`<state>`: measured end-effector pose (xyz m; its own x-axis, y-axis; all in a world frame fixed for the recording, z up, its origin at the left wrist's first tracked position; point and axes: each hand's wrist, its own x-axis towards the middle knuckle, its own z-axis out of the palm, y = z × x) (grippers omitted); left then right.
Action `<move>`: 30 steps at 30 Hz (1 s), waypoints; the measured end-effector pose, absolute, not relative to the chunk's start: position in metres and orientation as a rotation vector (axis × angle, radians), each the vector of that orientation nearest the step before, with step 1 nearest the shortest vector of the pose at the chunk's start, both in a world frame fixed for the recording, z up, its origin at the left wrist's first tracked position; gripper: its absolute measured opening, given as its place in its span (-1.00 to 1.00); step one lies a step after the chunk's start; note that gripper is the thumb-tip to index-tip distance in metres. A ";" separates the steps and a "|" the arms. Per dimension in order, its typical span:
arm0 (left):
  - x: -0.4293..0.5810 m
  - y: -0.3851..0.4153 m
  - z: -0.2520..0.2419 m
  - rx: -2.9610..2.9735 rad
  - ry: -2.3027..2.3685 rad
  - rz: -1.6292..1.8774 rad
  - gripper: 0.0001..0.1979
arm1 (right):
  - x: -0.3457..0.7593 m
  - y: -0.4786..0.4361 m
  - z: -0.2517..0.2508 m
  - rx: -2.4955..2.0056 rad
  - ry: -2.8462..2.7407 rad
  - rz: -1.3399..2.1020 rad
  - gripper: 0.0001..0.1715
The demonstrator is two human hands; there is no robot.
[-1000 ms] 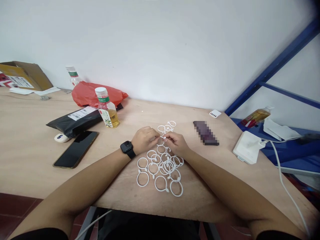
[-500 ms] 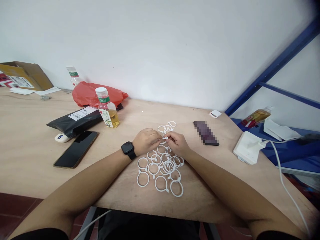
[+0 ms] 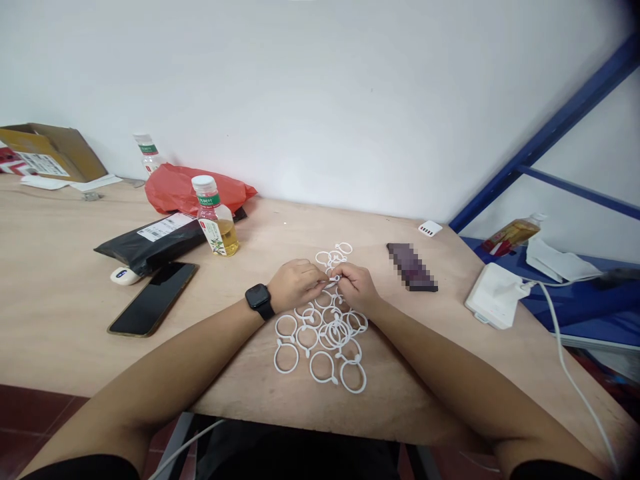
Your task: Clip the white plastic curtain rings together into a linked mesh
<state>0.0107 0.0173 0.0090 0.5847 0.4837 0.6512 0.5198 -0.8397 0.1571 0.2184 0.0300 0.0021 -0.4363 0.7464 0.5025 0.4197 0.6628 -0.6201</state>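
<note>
White plastic curtain rings point(image 3: 321, 367), each with a small tab, lie in a loose pile at the middle of the table, some overlapping. Above the far part of the pile, my left hand point(image 3: 299, 285) is closed, its thumb and fingers pinching one side of a white ring point(image 3: 334, 279). My right hand point(image 3: 356, 288) grips the other side of the same ring with curled fingers. Most of that ring is hidden by the fingers. Several more rings point(image 3: 343, 248) lie just beyond the fingertips. A black watch point(image 3: 259, 297) is on my left wrist.
Left of the rings are a phone point(image 3: 153, 299), a black parcel point(image 3: 145, 243), a drink bottle point(image 3: 216, 217) and a red bag point(image 3: 170, 190). To the right lie a pixelated dark phone-like slab point(image 3: 413, 267), a white charger block point(image 3: 494, 295) with its cable, and a small white hub point(image 3: 429, 229).
The fingers of both hands have shifted slightly around the held ring, and my right hand is curled more tightly. The pile and the other objects look unmoved.
</note>
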 end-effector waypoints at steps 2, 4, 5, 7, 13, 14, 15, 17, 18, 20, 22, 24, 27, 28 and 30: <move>0.010 0.017 0.009 -2.732 -0.900 -1.121 -0.86 | 0.218 0.030 0.002 -0.898 -2.078 0.514 -0.75; 0.009 0.018 0.009 -2.698 -0.979 -1.146 -0.87 | 0.218 0.030 0.001 -0.914 -2.042 0.510 -0.76; 0.008 0.018 0.009 -2.679 -1.032 -1.162 -0.87 | 0.217 0.031 0.000 -0.934 -2.017 0.508 -0.76; 0.006 0.019 0.008 -2.635 -1.157 -1.196 -0.88 | 0.218 0.033 0.000 -0.981 -1.984 0.489 -0.71; -0.001 0.032 0.001 -2.467 -1.606 -1.239 -0.89 | 0.227 0.044 0.002 -0.956 -2.118 0.348 -0.81; -0.003 0.035 -0.001 -2.446 -1.666 -1.249 -0.89 | 0.229 0.044 0.002 -0.896 -2.185 0.346 -0.81; -0.005 0.037 -0.003 -2.440 -1.708 -1.250 -0.89 | 0.231 0.045 0.003 -0.827 -2.257 0.348 -0.81; -0.007 0.041 -0.006 -2.438 -1.772 -1.216 -0.87 | 0.233 0.044 0.004 -0.702 -2.388 0.352 -0.80; -0.008 0.041 -0.007 -2.440 -1.798 -1.192 -0.85 | 0.234 0.043 0.005 -0.662 -2.440 0.353 -0.80; -0.008 0.041 -0.007 -2.454 -1.812 -1.165 -0.84 | 0.234 0.043 0.004 -0.624 -2.507 0.354 -0.80; -0.006 0.039 -0.006 -2.484 -1.767 -1.180 -0.83 | 0.233 0.043 0.004 -0.627 -2.527 0.350 -0.80; -0.004 0.036 -0.005 -2.518 -1.700 -1.208 -0.82 | 0.233 0.043 0.003 -0.651 -2.516 0.340 -0.82; -0.003 0.034 -0.003 -2.569 -1.643 -1.219 -0.80 | 0.234 0.045 0.003 -0.680 -2.522 0.316 -0.86; -0.003 0.034 -0.003 -2.594 -1.623 -1.212 -0.81 | 0.234 0.045 0.003 -0.684 -2.531 0.305 -0.87; -0.003 0.032 -0.001 -2.679 -1.539 -1.178 -0.82 | 0.235 0.045 0.002 -0.682 -2.555 0.277 -0.89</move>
<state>-0.0026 0.0325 -0.0012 0.3175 0.8077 0.4968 0.6904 -0.5560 0.4628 0.2345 0.0450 0.0025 -0.7618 0.5129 0.3956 0.4163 0.8556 -0.3076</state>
